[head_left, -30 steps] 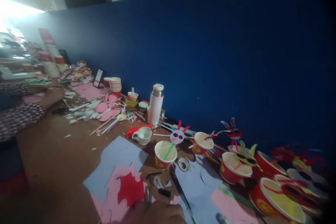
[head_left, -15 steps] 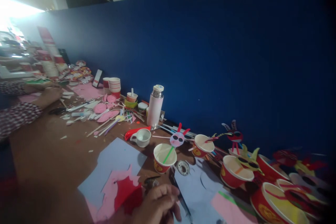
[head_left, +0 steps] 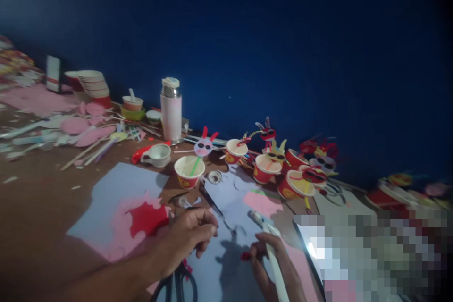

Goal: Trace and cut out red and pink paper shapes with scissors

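My left hand (head_left: 184,240) hovers over the paper sheets with its fingers curled; what they hold, if anything, I cannot make out. Beneath it lie black-handled scissors (head_left: 180,281), and a torn red paper (head_left: 146,218) is to its left on pink and pale blue sheets. My right hand (head_left: 278,264) has a small red piece (head_left: 245,255) between thumb and finger. A long white tool (head_left: 276,264), like a pen or cutter, also rests in that hand. A thin dark tool (head_left: 217,207) lies between the hands, above a pale blue sheet.
A white flask (head_left: 171,113) stands against the blue partition (head_left: 230,47). Right of it are red cups with paper faces, the nearest one (head_left: 190,172) holding a pink face. A white cup (head_left: 156,155) sits by the flask. A screen device (head_left: 309,255) is at right.
The view has turned right and down. My right hand, the scissors and the screen device have come into view. The co-worker's hands have gone out of view.
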A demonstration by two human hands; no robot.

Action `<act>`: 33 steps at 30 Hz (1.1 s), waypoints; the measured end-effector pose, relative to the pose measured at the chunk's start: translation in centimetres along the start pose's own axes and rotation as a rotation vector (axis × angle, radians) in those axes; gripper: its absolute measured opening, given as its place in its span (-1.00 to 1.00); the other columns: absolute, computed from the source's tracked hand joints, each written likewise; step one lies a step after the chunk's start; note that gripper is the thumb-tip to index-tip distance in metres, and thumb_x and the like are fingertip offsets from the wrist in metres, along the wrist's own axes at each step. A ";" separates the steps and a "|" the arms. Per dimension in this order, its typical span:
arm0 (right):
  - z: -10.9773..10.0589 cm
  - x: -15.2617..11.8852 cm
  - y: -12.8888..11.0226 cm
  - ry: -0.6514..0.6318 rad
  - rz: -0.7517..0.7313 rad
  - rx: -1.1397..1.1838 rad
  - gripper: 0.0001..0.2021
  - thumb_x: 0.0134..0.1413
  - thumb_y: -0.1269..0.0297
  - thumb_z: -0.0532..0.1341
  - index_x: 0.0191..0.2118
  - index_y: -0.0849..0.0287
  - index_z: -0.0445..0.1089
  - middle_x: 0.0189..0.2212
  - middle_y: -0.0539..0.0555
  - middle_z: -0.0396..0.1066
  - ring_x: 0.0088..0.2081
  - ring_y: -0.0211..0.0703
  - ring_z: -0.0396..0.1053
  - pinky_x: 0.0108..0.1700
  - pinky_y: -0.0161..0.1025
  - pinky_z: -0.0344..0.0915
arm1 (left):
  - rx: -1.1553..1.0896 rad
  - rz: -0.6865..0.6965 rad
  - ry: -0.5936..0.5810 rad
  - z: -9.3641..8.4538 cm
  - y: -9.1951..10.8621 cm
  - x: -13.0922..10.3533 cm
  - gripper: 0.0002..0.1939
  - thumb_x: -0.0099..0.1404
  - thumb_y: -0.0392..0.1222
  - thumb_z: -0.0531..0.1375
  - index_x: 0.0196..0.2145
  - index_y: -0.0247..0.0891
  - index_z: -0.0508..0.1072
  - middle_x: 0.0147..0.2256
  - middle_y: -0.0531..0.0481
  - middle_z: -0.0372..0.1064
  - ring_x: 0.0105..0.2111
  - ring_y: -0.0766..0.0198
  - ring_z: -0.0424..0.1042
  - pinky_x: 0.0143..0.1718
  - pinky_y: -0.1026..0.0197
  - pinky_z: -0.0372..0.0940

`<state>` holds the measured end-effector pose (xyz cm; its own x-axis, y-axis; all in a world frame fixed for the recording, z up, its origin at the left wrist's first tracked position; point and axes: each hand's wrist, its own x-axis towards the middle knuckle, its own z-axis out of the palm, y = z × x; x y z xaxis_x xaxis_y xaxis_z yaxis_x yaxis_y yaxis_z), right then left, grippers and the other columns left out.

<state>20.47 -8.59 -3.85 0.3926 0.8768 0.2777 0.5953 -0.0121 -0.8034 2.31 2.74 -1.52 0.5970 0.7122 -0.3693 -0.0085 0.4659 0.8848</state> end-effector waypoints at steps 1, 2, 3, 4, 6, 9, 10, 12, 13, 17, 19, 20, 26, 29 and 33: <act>-0.2 0.3 -0.4 -0.047 -0.005 0.019 -0.81 0.12 0.28 0.15 -0.14 0.11 0.22 -0.44 0.02 0.43 -0.42 -0.16 0.46 -0.33 -0.29 0.39 | 0.035 0.013 -0.013 0.2 0.0 -0.1 -0.77 0.05 -0.09 0.21 -0.43 -0.30 0.31 -0.61 0.16 0.18 -0.68 0.47 0.10 -0.66 0.36 0.05; -0.3 0.7 -1.0 -0.120 0.001 0.047 -0.80 0.11 0.30 0.14 -0.12 0.12 0.19 -0.45 0.01 0.44 -0.41 -0.17 0.46 -0.35 -0.32 0.39 | 0.070 0.019 -0.020 0.4 0.1 -0.2 -0.76 0.04 -0.07 0.22 -0.43 -0.30 0.32 -0.61 0.16 0.17 -0.66 0.46 0.11 -0.63 0.36 0.07; -0.3 1.1 -1.5 -0.194 0.001 0.072 -0.78 0.10 0.33 0.14 -0.11 0.12 0.17 -0.42 0.01 0.45 -0.40 -0.19 0.47 -0.36 -0.34 0.39 | 0.110 0.013 -0.024 0.5 0.2 -0.3 -0.74 0.04 -0.06 0.22 -0.42 -0.31 0.32 -0.60 0.16 0.17 -0.64 0.45 0.12 -0.61 0.35 0.07; -0.3 1.5 -2.0 -0.225 0.006 0.089 -0.78 0.10 0.35 0.13 -0.11 0.13 0.16 -0.40 0.02 0.45 -0.40 -0.20 0.46 -0.36 -0.35 0.39 | 0.156 0.001 -0.035 0.6 0.3 -0.4 -0.73 0.05 -0.05 0.22 -0.40 -0.32 0.33 -0.60 0.16 0.17 -0.62 0.44 0.13 -0.60 0.35 0.06; 0.1 2.0 -2.8 -0.241 -0.011 0.087 -0.77 0.08 0.39 0.12 -0.11 0.13 0.16 -0.40 0.01 0.45 -0.41 -0.22 0.45 -0.39 -0.36 0.38 | 0.216 -0.006 -0.057 0.7 0.3 -0.5 -0.72 0.05 -0.05 0.22 -0.38 -0.32 0.34 -0.59 0.16 0.17 -0.61 0.43 0.12 -0.58 0.35 0.04; 1.0 2.4 -3.0 -0.172 -0.107 -0.022 -0.74 0.03 0.44 0.13 -0.12 0.12 0.18 -0.43 -0.01 0.45 -0.39 -0.20 0.44 -0.33 -0.32 0.38 | 0.209 0.028 -0.071 0.3 -0.1 -0.4 -0.73 0.05 -0.06 0.22 -0.38 -0.31 0.34 -0.55 0.15 0.19 -0.59 0.44 0.11 -0.57 0.35 0.03; 1.3 2.5 -2.9 -0.152 -0.154 -0.058 -0.73 0.02 0.45 0.14 -0.12 0.11 0.19 -0.43 -0.02 0.44 -0.38 -0.19 0.44 -0.31 -0.32 0.37 | 0.196 0.049 -0.066 0.2 -0.3 -0.3 -0.75 0.06 -0.08 0.22 -0.38 -0.31 0.34 -0.54 0.14 0.19 -0.58 0.44 0.11 -0.56 0.35 0.03; 2.0 2.5 -2.6 -0.122 -0.240 -0.089 -0.72 0.00 0.46 0.14 -0.12 0.10 0.20 -0.45 -0.03 0.43 -0.40 -0.20 0.44 -0.32 -0.33 0.36 | 0.189 0.088 -0.047 0.0 -0.5 -0.2 -0.80 0.09 -0.13 0.21 -0.36 -0.31 0.36 -0.51 0.12 0.22 -0.55 0.42 0.14 -0.52 0.35 0.05; 2.3 2.5 -2.4 -0.104 -0.269 -0.086 -0.72 0.01 0.46 0.14 -0.12 0.09 0.20 -0.46 -0.04 0.43 -0.42 -0.21 0.44 -0.35 -0.34 0.36 | 0.202 0.112 -0.032 0.0 -0.5 -0.2 -0.83 0.09 -0.16 0.20 -0.37 -0.31 0.38 -0.49 0.10 0.23 -0.53 0.40 0.17 -0.50 0.34 0.07; 3.5 2.5 -1.6 -0.008 -0.283 -0.065 -0.80 0.09 0.37 0.10 -0.13 0.09 0.23 -0.51 -0.05 0.39 -0.50 -0.23 0.42 -0.40 -0.35 0.36 | 0.362 0.241 0.015 0.0 -0.1 -0.3 -0.95 0.08 -0.31 0.17 -0.48 -0.30 0.45 -0.45 0.03 0.27 -0.42 0.31 0.26 -0.41 0.31 0.12; 3.6 2.6 -1.3 -0.023 -0.316 -0.061 -0.79 0.09 0.37 0.12 -0.12 0.10 0.23 -0.50 -0.04 0.39 -0.50 -0.23 0.42 -0.40 -0.35 0.37 | 0.465 0.303 0.031 0.1 0.3 -0.5 -0.91 0.08 -0.36 0.16 -0.52 -0.29 0.46 -0.46 0.03 0.28 -0.42 0.31 0.27 -0.40 0.31 0.12; 3.5 2.7 -1.1 -0.055 -0.357 -0.056 -0.78 0.08 0.38 0.13 -0.12 0.10 0.22 -0.49 -0.04 0.39 -0.49 -0.23 0.42 -0.40 -0.36 0.37 | 0.507 0.326 0.037 0.0 0.6 -0.7 -0.89 0.10 -0.38 0.15 -0.52 -0.29 0.46 -0.46 0.03 0.28 -0.41 0.31 0.27 -0.39 0.31 0.13; 1.5 3.7 -0.3 -0.145 -0.489 -0.191 -0.70 0.08 0.39 0.15 -0.04 0.11 0.19 -0.40 0.02 0.44 -0.37 -0.18 0.45 -0.30 -0.29 0.38 | 0.587 0.458 0.076 -1.2 3.6 -1.4 -0.83 0.21 -0.32 0.11 -0.51 -0.26 0.42 -0.42 0.00 0.32 -0.36 0.28 0.32 -0.30 0.29 0.19; 0.7 4.2 0.4 -0.151 -0.532 -0.338 -0.65 0.08 0.48 0.09 0.01 0.16 0.18 -0.36 0.09 0.45 -0.34 -0.10 0.44 -0.29 -0.20 0.38 | 0.574 0.497 0.112 -2.0 4.4 -1.4 -0.84 0.21 -0.29 0.12 -0.52 -0.26 0.40 -0.43 0.01 0.31 -0.37 0.28 0.32 -0.31 0.29 0.19; 0.5 4.3 1.5 -0.250 -0.602 -0.534 -0.50 -0.08 0.62 -0.03 0.04 0.23 0.20 -0.38 0.16 0.45 -0.36 0.01 0.43 -0.37 -0.11 0.37 | 0.542 0.351 0.048 -2.6 3.4 -1.4 -0.85 0.18 -0.30 0.10 -0.54 -0.27 0.34 -0.46 0.04 0.25 -0.42 0.32 0.26 -0.36 0.31 0.17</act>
<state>22.71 -4.58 -4.16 -0.2277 0.8861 0.4037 0.9296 0.3212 -0.1808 -0.65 4.71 1.27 0.5960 0.8023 -0.0333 0.2167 -0.1208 0.9687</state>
